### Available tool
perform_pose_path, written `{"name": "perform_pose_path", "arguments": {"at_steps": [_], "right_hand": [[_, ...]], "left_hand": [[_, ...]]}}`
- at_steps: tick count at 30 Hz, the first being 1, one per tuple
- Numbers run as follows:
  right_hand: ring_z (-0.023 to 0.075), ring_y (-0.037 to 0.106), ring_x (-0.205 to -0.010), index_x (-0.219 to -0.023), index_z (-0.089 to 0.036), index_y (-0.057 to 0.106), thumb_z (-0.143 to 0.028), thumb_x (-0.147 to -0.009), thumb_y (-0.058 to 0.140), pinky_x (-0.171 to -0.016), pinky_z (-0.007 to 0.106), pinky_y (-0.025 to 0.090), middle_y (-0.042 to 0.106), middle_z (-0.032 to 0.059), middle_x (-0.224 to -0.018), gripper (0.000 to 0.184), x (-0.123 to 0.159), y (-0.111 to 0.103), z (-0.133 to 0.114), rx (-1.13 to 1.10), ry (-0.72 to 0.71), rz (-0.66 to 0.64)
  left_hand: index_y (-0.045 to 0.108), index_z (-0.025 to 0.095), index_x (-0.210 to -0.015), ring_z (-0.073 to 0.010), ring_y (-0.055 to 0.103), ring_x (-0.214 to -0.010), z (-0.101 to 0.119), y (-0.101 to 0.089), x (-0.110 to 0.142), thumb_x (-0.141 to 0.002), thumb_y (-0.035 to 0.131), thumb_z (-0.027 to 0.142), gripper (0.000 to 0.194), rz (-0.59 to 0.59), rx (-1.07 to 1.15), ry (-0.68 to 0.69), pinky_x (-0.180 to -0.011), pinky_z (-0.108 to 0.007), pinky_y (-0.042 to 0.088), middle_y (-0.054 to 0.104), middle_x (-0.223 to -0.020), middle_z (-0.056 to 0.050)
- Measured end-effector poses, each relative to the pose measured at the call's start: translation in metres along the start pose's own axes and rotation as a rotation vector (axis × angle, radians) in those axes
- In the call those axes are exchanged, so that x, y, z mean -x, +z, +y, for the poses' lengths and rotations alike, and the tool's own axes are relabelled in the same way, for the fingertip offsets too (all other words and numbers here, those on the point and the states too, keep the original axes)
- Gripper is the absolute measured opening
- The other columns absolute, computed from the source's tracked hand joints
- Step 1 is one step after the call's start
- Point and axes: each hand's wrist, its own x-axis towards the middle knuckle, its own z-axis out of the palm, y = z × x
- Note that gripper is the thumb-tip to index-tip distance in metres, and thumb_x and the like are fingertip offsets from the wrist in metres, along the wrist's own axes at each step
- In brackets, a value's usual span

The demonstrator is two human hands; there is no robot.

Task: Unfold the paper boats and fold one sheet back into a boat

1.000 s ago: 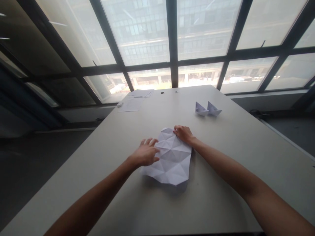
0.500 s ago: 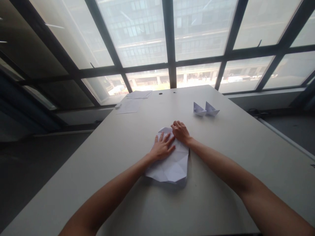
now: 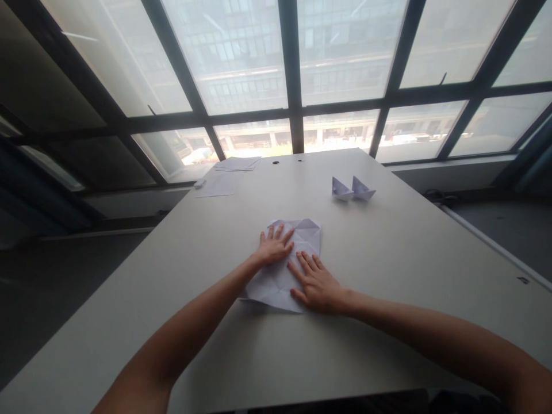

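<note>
A creased sheet of white paper lies on the white table in front of me, with folded corners along its far edge. My left hand rests flat on its left middle part, fingers spread. On the paper's near right part lies my right hand, palm down, its fingers stretched out and pointing forward left. Both hands press on the paper without gripping it. Parts of the sheet under the palms are hidden.
Two folded paper boats stand side by side toward the back right of the table. Flat paper sheets lie at the far left, with a small white object beside them. Large windows rise behind the table.
My right hand has left the paper's far edge and come back toward me, opening flat on the near right part. A folded corner at the far right now shows. The view has shifted slightly.
</note>
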Motion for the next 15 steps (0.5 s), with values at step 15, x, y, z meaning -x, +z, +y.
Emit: {"name": "perform_pose_path", "arguments": {"at_steps": [15], "right_hand": [[0.0488,0.011,-0.141,-0.148,-0.025,0.035,-0.042,-0.093,0.048,-0.1,0.078,0.011,0.024,0.0195,-0.155,0.059,-0.015,-0.017,-0.019,0.023,-0.154,-0.083]], "left_hand": [[0.027,0.018,-0.152,-0.0564,0.018,-0.137,0.047,-0.025,-0.104,-0.068,0.053,0.08,0.108,-0.147,0.031,-0.332,-0.098,-0.078,0.019,0.015,-0.156,-0.027]]}}
